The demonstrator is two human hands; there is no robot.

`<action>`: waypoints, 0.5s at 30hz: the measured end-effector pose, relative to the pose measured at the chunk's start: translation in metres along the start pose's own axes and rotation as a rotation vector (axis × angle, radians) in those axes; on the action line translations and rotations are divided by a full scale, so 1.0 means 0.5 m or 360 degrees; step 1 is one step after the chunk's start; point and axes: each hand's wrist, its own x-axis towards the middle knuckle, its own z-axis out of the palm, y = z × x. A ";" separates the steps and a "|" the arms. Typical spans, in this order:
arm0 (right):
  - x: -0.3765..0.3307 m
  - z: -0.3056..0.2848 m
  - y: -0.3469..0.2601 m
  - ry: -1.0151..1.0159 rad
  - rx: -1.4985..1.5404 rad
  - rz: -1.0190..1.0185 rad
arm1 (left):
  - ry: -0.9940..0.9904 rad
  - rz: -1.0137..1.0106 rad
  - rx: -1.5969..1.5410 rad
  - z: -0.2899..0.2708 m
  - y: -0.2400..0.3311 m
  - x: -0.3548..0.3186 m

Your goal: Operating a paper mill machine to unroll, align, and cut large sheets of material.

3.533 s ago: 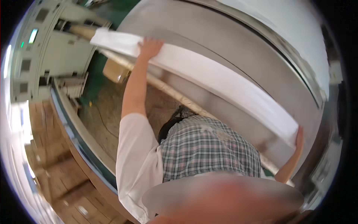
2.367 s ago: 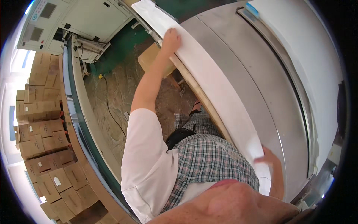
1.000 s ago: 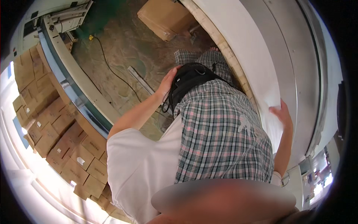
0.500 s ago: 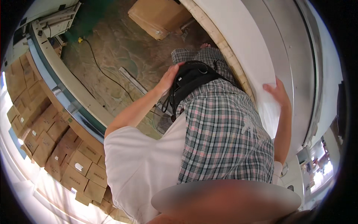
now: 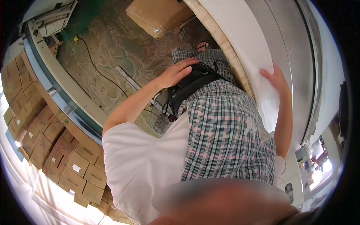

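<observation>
My left hand (image 5: 178,73) lies over the top of a black waist bag (image 5: 195,79) at my waist, its fingers stretched out and the thumb apart. A black cord (image 5: 167,101) hangs from the bag's near side. Over on the right, my right hand (image 5: 276,79) touches the edge of a smooth white sheet-like surface (image 5: 245,33) beside a grey metal panel (image 5: 279,41). Its thumb and fingers are spread, and nothing shows between them. A checked apron (image 5: 228,131) covers my front.
A worn wooden edge (image 5: 215,32) borders the white surface. On the floor are a cardboard box (image 5: 159,17), a black cable (image 5: 92,62) with a yellow plug and a metal bar (image 5: 127,77). Stacked cartons (image 5: 73,178) stand at the left behind a long pale frame (image 5: 67,80).
My left hand has moved farther over the top of the waist bag, to the right. My right hand has slid slightly away from me along the white surface. A sandalled foot shows more.
</observation>
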 end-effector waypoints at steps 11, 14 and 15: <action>0.004 -0.009 -0.011 0.0048 -0.0022 -0.0229 | -0.0011 -0.0013 -0.0018 -0.002 -0.007 -0.005; 0.003 -0.011 -0.002 0.0034 0.0053 -0.0300 | 0.0019 0.0007 -0.0041 -0.001 -0.007 -0.005; 0.002 -0.012 0.000 0.0038 0.0057 -0.0301 | -0.0001 -0.0021 -0.0043 -0.002 0.000 -0.005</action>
